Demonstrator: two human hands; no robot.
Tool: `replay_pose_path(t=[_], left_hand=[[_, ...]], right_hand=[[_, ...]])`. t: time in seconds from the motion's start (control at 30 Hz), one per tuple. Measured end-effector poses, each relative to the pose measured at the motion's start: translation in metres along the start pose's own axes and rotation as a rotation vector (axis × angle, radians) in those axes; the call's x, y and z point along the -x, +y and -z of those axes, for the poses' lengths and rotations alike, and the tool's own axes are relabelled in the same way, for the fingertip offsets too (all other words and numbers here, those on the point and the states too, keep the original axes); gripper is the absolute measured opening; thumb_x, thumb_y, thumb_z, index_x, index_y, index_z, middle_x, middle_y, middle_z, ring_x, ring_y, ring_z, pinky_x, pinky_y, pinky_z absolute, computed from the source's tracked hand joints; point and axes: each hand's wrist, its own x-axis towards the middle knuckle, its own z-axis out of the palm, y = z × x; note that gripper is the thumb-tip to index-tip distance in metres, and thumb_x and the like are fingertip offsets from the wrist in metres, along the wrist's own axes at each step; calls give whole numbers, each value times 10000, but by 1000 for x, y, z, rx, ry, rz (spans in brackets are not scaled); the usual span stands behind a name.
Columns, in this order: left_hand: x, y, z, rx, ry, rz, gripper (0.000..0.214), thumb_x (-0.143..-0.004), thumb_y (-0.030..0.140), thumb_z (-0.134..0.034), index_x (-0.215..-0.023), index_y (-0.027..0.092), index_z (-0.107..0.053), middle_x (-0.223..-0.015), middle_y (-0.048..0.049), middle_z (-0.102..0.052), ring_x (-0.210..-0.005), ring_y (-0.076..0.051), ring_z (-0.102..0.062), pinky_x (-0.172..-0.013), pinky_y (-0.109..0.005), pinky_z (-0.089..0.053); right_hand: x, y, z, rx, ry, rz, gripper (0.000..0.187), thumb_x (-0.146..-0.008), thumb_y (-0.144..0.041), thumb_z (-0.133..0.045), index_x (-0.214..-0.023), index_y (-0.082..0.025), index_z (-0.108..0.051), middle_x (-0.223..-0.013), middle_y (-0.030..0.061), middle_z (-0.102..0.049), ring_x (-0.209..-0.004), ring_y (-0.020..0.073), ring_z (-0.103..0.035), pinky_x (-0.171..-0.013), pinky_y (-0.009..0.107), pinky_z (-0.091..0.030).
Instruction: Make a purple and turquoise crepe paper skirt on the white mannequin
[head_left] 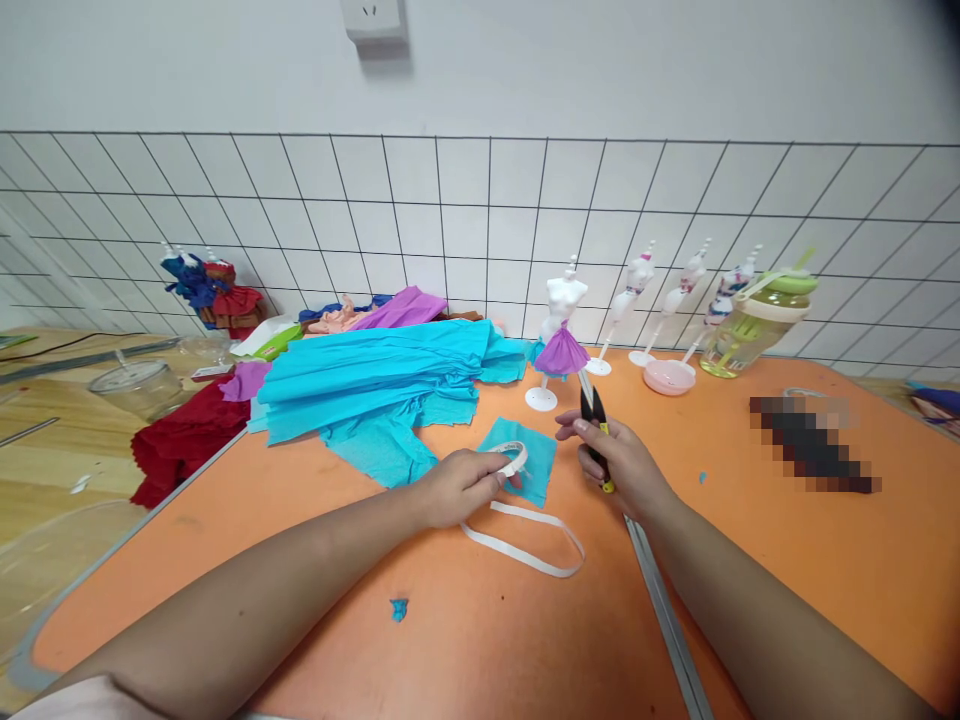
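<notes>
LH: pinching tape by near rim | RH: wrapped round scissors, tip fwd | tape prob. light, stiff, tacky; best hold rim edges | blue sq. by L pinch, strip just nearer

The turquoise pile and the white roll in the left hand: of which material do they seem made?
Turquoise pile: matte, probably crepe paper, from its fine creases; thin cloth is possible. White roll: perhaps paper or plastic tape, judging by its narrow ring shape; finish looks dull.

The left hand partly hides the white roll (a dark object is pixelated).
</notes>
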Motion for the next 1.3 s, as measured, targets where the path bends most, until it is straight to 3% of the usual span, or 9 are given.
replay_pose_path(t=[0.07, 0.13, 0.2, 0.27, 0.5, 0.67, 0.87, 1.3], left_hand=[[-1, 0, 0, 67, 91, 35, 430, -957, 394, -342, -1080, 135, -662, -842, -48, -669, -748, -167, -597, -721, -250, -443], [-2, -1, 0, 132, 188, 57, 460, -955, 414, -343, -1170, 126, -631, -936, -71, -682, -852, -193, -610, -784, -280, -457], [-2, -3, -1, 170, 254, 69, 487, -951, 431, -348, -1241, 129, -596, -941, -77, -690, -908, -214, -613, -819, -312, -465], [-2, -5, -1, 194, 283, 70, 499, -948, 436, -354, -1272, 131, -579, -905, -76, -694, -930, -225, -613, -838, -336, -467], [-1, -3, -4, 268, 240, 46, 520, -953, 439, -358, -1311, 118, -557, -740, -47, -667, -915, -229, -617, -852, -357, -465], [-1, -3, -6, 284, 227, 37, 531, -956, 452, -354, -1321, 119, -548, -711, -39, -654, -847, -214, -620, -839, -350, -466], [-1, -3, -6, 287, 270, 57, 527, -957, 430, -349, -1346, 124, -528, -748, -53, -671, -920, -229, -620, -847, -353, -470], [0, -1, -9, 262, 225, 13, 523, -964, 466, -343, -1311, 134, -552, -764, -46, -676, -937, -232, -628, -885, -364, -464]], right_hand=[[1, 0, -2, 14, -21, 6, 406, -859, -568, -508, -898, -176, -606, -632, -24, -582, -371, 48, -318, -375, 216, -215], [5, 1, -7, 64, -187, -90, 554, -899, -655, -331, -819, -173, -594, -495, -48, -478, -347, 63, -310, -369, 216, -209], [10, 1, -15, 139, -376, -208, 634, -905, -689, -234, -796, -176, -590, -463, -57, -444, -333, 68, -288, -368, 218, -212], [15, 3, -23, 216, -440, -249, 626, -904, -695, -247, -802, -183, -591, -468, -65, -425, -346, 71, -289, -380, 219, -224], [19, 7, -39, 418, -243, -83, 588, -929, -657, -253, -759, -192, -572, -526, -44, -438, -510, 116, -413, -511, 242, -304], [18, 8, -39, 460, -250, -61, 577, -941, -636, -251, -751, -191, -567, -524, -45, -429, -524, 120, -414, -541, 252, -319], [18, 1, -36, 532, -229, -67, 596, -941, -635, -236, -717, -197, -572, -530, -37, -427, -540, 130, -440, -551, 256, -330], [18, 8, -37, 513, -213, -13, 563, -945, -620, -260, -726, -202, -568, -541, -35, -428, -543, 135, -428, -547, 260, -321]])
